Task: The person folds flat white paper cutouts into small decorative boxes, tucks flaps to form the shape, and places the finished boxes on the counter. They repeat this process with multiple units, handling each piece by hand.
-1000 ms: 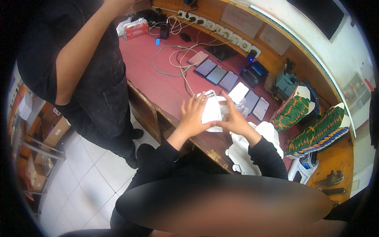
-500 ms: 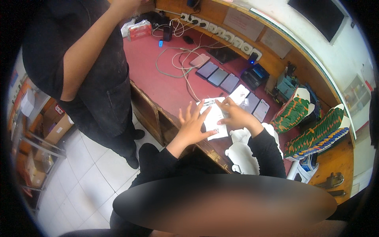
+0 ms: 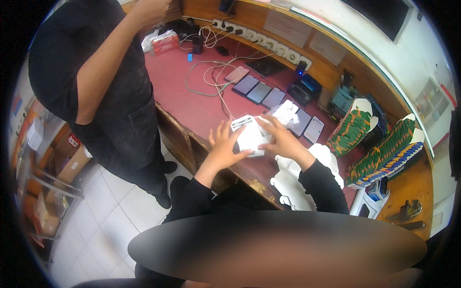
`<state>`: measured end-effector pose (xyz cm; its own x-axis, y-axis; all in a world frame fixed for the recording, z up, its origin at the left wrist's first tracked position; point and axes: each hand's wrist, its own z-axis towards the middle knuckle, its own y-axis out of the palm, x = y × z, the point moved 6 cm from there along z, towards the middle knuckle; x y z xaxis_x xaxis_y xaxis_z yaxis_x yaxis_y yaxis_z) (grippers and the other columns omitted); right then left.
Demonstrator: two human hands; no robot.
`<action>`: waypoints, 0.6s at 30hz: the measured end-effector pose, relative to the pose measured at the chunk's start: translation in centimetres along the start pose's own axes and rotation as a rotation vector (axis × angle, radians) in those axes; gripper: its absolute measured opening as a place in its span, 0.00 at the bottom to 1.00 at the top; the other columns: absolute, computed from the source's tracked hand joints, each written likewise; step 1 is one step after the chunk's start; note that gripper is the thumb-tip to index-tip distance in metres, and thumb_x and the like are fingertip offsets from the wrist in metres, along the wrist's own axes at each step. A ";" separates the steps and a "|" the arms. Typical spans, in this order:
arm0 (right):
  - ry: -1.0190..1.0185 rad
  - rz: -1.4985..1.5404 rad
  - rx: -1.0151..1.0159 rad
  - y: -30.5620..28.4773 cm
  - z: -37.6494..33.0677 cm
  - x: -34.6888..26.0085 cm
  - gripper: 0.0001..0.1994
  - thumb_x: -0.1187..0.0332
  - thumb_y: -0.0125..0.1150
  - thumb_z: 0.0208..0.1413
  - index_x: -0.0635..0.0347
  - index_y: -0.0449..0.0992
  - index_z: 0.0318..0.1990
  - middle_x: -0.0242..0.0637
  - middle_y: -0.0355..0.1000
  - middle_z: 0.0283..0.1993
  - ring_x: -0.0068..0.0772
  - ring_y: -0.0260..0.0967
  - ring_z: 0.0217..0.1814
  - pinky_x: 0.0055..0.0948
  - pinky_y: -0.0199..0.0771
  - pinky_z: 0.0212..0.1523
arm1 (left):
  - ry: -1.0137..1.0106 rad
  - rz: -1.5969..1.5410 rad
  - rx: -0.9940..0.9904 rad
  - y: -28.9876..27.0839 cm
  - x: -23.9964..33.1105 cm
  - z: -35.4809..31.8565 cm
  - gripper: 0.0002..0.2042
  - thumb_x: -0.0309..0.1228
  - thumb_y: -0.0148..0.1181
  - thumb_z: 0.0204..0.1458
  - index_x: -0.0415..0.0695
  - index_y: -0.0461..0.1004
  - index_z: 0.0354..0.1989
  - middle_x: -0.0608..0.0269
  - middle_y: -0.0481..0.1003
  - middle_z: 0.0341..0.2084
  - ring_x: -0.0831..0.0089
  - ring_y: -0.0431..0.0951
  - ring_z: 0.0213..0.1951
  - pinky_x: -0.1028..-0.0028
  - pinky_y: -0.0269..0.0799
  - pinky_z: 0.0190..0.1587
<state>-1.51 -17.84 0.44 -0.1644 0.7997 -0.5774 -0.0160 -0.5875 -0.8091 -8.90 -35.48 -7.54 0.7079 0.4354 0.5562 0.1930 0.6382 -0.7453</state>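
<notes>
A white printed paper [image 3: 250,139] is between my two hands over the red tabletop, its sides curling up. My left hand [image 3: 222,151] grips its left edge, thumb along the near side and fingers bent behind. My right hand [image 3: 284,140] has its thumb and fingertips on the right edge. Crumpled clear plastic [image 3: 284,113] lies just beyond the right hand. Under my right forearm is an unfolded white carton [image 3: 293,180] with cut-out flaps.
Several phones [image 3: 260,92] lie in a row on the red table [image 3: 175,79], with loose cables [image 3: 197,91] beyond. A small black device [image 3: 305,89] stands near the sockets. Stacked green-and-orange cartons [image 3: 353,129] are at the right. At the left stands a person in dark clothes [image 3: 115,96].
The paper lay flatter under spread fingers; now it is gripped at both sides and curled. Both hands have moved slightly left.
</notes>
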 end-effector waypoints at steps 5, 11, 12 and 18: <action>-0.056 0.052 -0.078 0.0 -1.1 1.0 0.28 0.66 0.74 0.51 0.53 0.77 0.61 0.44 0.59 0.75 0.46 0.67 0.67 0.35 0.77 0.56 | 0.066 -0.107 -0.040 -0.7 -0.3 0.1 0.32 0.53 0.67 0.52 0.64 0.69 0.67 0.50 0.48 0.76 0.43 0.43 0.76 0.37 0.29 0.72; -0.186 -0.062 0.085 -1.1 -0.9 1.7 0.24 0.66 0.71 0.54 0.55 0.78 0.60 0.44 0.62 0.72 0.46 0.68 0.66 0.35 0.77 0.55 | 0.050 -0.082 0.070 0.4 0.7 0.4 0.26 0.48 0.66 0.55 0.61 0.73 0.63 0.49 0.53 0.72 0.44 0.48 0.72 0.41 0.38 0.71; -0.178 -0.060 0.146 -1.1 -1.0 1.4 0.24 0.67 0.71 0.54 0.55 0.78 0.60 0.44 0.64 0.71 0.45 0.70 0.64 0.35 0.78 0.54 | 0.012 -0.130 0.092 0.6 0.6 0.3 0.26 0.47 0.67 0.54 0.61 0.73 0.63 0.51 0.55 0.70 0.46 0.50 0.72 0.43 0.40 0.71; -0.127 0.202 0.241 1.7 -2.5 -1.5 0.26 0.73 0.72 0.51 0.55 0.76 0.60 0.41 0.72 0.61 0.33 0.76 0.47 0.32 0.78 0.46 | -0.003 -0.573 0.322 -0.7 0.8 -0.1 0.21 0.25 0.69 0.51 0.48 0.76 0.56 0.57 0.65 0.59 0.56 0.71 0.59 0.59 0.65 0.61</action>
<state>1.22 -19.72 -0.29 -0.3095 0.6509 -0.6931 -0.2006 -0.7572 -0.6216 -8.40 -35.68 -6.67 0.5511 -0.0283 0.8340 0.3257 0.9274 -0.1838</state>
